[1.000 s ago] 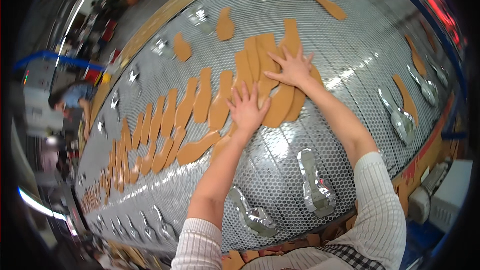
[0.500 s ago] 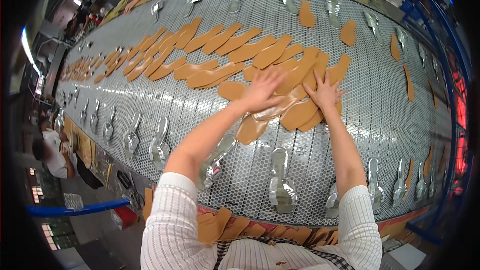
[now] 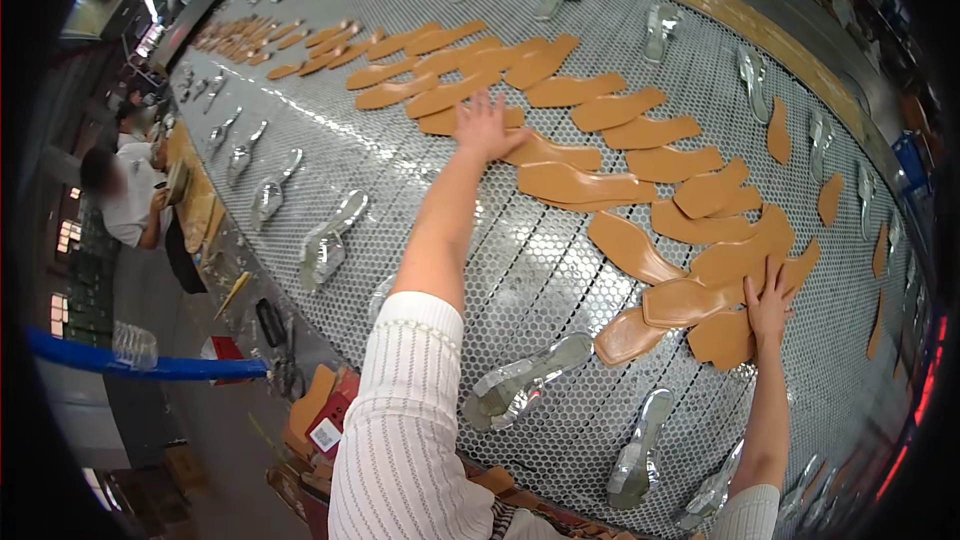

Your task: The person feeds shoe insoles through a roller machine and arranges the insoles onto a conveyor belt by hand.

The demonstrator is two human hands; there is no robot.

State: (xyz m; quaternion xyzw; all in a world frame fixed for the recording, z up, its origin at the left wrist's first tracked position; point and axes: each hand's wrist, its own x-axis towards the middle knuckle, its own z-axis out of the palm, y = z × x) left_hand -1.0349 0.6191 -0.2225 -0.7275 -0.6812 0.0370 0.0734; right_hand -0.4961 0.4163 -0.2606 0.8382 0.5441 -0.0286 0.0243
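My left hand [image 3: 485,130] lies with fingers spread on a tan insole [image 3: 440,122] in the middle row. Farther right, my right hand [image 3: 768,312] rests flat, fingers apart, on the edge of a heap of overlapping insoles [image 3: 745,248]. Neither hand grips anything. Some insoles near the right hand look glossy, such as a square-toed insole [image 3: 685,302]. Between my hands, more insoles [image 3: 580,183] overlap in a loose band that runs far left along the grey honeycomb-patterned belt [image 3: 530,270].
Shiny silver sole-shaped pieces [image 3: 335,240] line the belt's near side; similar silver pieces [image 3: 660,32] line the far side. Single insoles [image 3: 778,132] lie at the right. A person [image 3: 130,190] in white is at the left edge. A blue bar [image 3: 150,368] juts in at lower left.
My view has turned toward the left. My hands have moved apart, the left one reaching farther left along the insoles. The insoles between them lie more spread out.
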